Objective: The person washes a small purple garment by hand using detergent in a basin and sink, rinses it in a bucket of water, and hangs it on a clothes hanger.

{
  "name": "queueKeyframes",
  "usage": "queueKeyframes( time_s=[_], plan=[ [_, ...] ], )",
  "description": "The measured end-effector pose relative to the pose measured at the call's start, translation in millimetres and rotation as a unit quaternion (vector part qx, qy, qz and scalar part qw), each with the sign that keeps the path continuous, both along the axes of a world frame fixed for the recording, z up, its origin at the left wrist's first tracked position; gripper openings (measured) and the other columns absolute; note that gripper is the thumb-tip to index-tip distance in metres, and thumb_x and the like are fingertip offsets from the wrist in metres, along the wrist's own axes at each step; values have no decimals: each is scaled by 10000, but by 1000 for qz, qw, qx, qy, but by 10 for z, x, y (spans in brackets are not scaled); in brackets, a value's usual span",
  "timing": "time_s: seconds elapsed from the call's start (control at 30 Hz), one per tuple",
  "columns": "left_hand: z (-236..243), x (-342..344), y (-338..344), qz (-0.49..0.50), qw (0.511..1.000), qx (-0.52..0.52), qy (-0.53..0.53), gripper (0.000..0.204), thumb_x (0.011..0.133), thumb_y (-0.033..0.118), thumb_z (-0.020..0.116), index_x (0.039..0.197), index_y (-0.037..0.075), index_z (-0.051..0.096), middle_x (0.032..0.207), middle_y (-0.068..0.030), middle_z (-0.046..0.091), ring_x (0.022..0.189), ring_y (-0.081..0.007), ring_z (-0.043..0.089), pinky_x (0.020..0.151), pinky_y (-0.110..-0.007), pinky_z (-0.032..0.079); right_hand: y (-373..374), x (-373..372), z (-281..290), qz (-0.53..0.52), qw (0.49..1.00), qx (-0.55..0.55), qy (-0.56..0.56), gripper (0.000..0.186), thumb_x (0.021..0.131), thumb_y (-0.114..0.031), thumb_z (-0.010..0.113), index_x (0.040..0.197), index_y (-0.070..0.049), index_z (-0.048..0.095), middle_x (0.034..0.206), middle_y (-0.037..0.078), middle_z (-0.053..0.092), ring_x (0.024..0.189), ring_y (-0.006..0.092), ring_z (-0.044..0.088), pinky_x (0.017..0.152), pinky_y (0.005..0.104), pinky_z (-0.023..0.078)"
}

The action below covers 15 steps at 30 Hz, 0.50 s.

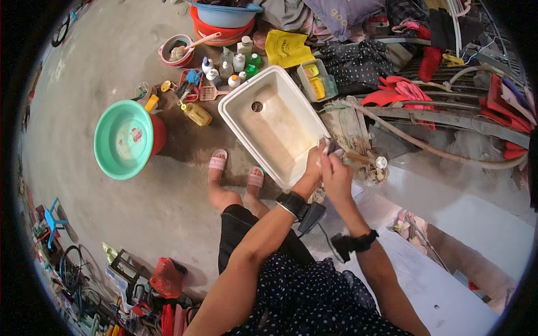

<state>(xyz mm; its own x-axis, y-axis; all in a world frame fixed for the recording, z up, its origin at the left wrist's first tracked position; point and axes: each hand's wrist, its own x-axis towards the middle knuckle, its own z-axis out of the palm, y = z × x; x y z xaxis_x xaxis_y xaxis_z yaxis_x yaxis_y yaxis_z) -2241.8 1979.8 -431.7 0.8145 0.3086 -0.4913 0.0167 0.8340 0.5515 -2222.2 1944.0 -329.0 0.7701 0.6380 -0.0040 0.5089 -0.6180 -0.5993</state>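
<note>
My left hand [314, 163] and my right hand [337, 175] are together over the near right corner of a white rectangular sink [249, 138]. Both have their fingers closed around a small pale and grey thing [327, 146]. My fingers cover most of it, so its kind is unclear. The sink has brownish stains on its floor and a dark round drain [257, 106] towards the far left. No standing water can be made out in it. A black band with a small device sits on each of my forearms.
Several bottles [226, 69] and a yellow pump bottle [196, 114] stand left of the sink. A green basin [124, 140] is farther left. Beyond the sink are a clear box [317, 80] and a yellow bag [288, 48]. Red gloves [399, 92] and a hose [417, 137] lie right.
</note>
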Motion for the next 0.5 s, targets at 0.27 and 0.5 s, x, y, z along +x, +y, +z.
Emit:
queueKeyframes(
  time_s=[0.27, 0.5],
  plan=[
    [490, -22, 11, -117, 991, -9, 59, 393, 914, 324, 467, 982, -48, 575, 796, -30, 563, 684, -102, 496, 608, -242, 425, -756, 708, -645, -232, 958, 73, 153, 391, 920, -362, 459, 816, -1, 568, 680, 97, 556, 626, 201, 525, 576, 377, 400],
    [-106, -283, 160, -117, 947, 298, -24, 467, 833, 239, 628, 1180, -27, 464, 1014, -98, 597, 924, -143, 534, 840, -289, 421, -602, 394, -200, -170, 789, 143, 573, 584, 924, -529, 295, 1142, -54, 555, 948, 62, 584, 844, 136, 526, 727, 288, 421]
  ],
)
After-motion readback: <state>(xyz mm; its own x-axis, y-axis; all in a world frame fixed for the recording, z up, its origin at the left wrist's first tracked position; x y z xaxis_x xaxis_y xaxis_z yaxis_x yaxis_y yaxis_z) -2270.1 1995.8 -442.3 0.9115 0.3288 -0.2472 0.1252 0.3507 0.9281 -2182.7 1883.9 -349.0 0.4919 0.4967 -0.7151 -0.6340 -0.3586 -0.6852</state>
